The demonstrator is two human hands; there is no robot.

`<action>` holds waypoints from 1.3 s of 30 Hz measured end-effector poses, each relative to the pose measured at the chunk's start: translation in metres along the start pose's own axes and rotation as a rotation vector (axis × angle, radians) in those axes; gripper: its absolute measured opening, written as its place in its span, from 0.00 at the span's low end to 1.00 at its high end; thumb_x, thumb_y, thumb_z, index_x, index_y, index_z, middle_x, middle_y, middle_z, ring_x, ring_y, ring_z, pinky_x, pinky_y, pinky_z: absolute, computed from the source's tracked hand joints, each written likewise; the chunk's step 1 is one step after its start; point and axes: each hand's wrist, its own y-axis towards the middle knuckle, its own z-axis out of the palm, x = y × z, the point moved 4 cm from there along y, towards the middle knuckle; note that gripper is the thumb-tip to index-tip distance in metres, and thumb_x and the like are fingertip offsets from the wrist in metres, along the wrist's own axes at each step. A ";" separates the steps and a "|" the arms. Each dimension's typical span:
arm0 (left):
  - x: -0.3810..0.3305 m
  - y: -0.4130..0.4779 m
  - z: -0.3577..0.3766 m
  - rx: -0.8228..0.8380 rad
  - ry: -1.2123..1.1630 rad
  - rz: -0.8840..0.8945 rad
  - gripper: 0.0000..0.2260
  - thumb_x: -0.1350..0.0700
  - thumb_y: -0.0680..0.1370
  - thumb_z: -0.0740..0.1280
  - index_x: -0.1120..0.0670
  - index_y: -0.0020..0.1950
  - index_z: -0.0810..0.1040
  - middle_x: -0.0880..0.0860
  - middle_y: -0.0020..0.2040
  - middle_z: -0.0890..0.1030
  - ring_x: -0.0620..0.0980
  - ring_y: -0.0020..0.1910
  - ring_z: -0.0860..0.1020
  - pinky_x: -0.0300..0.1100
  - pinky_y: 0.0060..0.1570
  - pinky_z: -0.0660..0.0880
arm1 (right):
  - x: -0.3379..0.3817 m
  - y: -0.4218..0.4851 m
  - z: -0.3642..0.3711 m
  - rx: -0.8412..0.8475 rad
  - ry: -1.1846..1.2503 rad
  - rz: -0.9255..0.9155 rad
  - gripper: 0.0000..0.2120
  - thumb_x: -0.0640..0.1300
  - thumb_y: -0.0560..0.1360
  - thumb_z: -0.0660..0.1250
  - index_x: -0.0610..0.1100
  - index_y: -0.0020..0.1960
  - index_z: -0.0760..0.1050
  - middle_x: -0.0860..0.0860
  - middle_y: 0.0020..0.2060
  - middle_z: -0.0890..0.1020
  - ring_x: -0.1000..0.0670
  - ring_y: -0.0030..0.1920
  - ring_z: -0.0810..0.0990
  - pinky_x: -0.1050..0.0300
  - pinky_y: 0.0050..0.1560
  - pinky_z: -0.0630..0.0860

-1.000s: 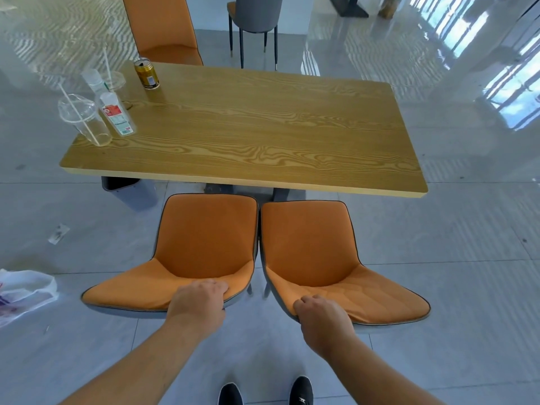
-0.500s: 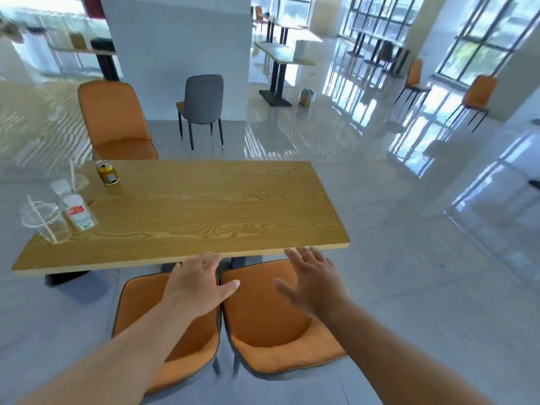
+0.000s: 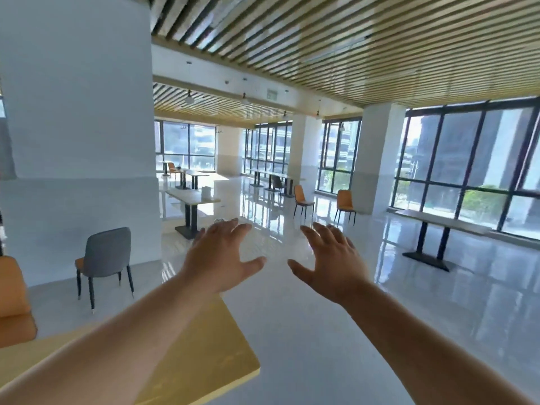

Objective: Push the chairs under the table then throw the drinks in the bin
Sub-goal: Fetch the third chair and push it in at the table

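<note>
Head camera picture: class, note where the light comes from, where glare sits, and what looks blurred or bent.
Head view: daylight enters through tall dark-framed windows; glare streaks the glossy pale floor; slatted wooden ceiling smears with motion blur; white pillar bows from wide-angle distortion.

Only one corner of the desk (image 3: pixel 204 355) shows; the rest runs under the left forearm and off the bottom edge. The orange chair (image 3: pixel 13 302) at the left border is cut off.
</note>
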 end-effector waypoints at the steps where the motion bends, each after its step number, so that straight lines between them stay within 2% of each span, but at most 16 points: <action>1: -0.022 0.010 -0.005 -0.019 -0.007 0.027 0.41 0.22 0.71 0.58 0.41 0.80 0.62 0.49 0.81 0.65 0.53 0.79 0.62 0.58 0.78 0.59 | -0.018 0.000 -0.017 -0.021 -0.015 0.004 0.41 0.76 0.75 0.53 0.54 0.81 0.59 0.49 0.79 0.65 0.41 0.79 0.61 0.42 0.78 0.60; 5: -0.116 0.050 -0.010 -0.088 -0.026 0.132 0.40 0.24 0.73 0.60 0.42 0.80 0.63 0.48 0.81 0.64 0.52 0.79 0.62 0.55 0.77 0.59 | -0.101 -0.010 -0.085 -0.129 -0.104 0.037 0.41 0.76 0.75 0.53 0.54 0.80 0.59 0.49 0.79 0.66 0.41 0.78 0.62 0.42 0.77 0.60; 9: -0.186 0.077 0.008 -0.071 -0.026 0.188 0.41 0.23 0.72 0.58 0.42 0.81 0.61 0.48 0.82 0.63 0.51 0.79 0.61 0.55 0.78 0.59 | -0.171 -0.027 -0.123 -0.180 -0.168 0.067 0.39 0.74 0.75 0.56 0.52 0.78 0.62 0.48 0.75 0.69 0.42 0.76 0.64 0.43 0.75 0.63; 13: -0.243 0.096 0.036 -0.092 -0.043 0.228 0.40 0.24 0.72 0.59 0.42 0.79 0.65 0.48 0.80 0.68 0.53 0.77 0.66 0.56 0.76 0.63 | -0.228 -0.046 -0.131 -0.202 -0.191 0.085 0.37 0.72 0.76 0.61 0.52 0.76 0.65 0.49 0.74 0.72 0.41 0.73 0.69 0.42 0.72 0.67; 18: -0.299 0.115 0.084 -0.048 -0.051 0.250 0.40 0.23 0.70 0.56 0.42 0.77 0.66 0.47 0.78 0.69 0.52 0.76 0.66 0.56 0.75 0.64 | -0.286 -0.060 -0.113 -0.146 -0.224 0.131 0.38 0.74 0.76 0.57 0.53 0.77 0.63 0.47 0.74 0.72 0.41 0.74 0.69 0.41 0.72 0.68; 25: -0.335 0.164 0.146 -0.024 -0.053 0.273 0.39 0.24 0.72 0.59 0.42 0.78 0.65 0.48 0.79 0.68 0.53 0.77 0.66 0.57 0.77 0.62 | -0.351 -0.046 -0.079 -0.115 -0.205 0.165 0.37 0.73 0.75 0.57 0.51 0.76 0.65 0.47 0.73 0.73 0.41 0.73 0.69 0.42 0.71 0.68; 29: -0.341 0.210 0.188 -0.032 -0.094 0.281 0.40 0.24 0.71 0.59 0.43 0.78 0.66 0.48 0.78 0.69 0.52 0.77 0.66 0.57 0.76 0.63 | -0.389 -0.022 -0.043 -0.048 -0.218 0.205 0.40 0.75 0.75 0.54 0.53 0.79 0.61 0.49 0.76 0.68 0.42 0.76 0.64 0.43 0.75 0.64; 39: -0.337 0.380 0.313 -0.004 -0.171 0.330 0.40 0.23 0.72 0.57 0.42 0.79 0.63 0.49 0.80 0.66 0.53 0.78 0.63 0.59 0.77 0.61 | -0.501 0.101 0.038 0.019 -0.301 0.264 0.42 0.76 0.75 0.50 0.54 0.81 0.57 0.50 0.79 0.64 0.44 0.79 0.59 0.43 0.78 0.60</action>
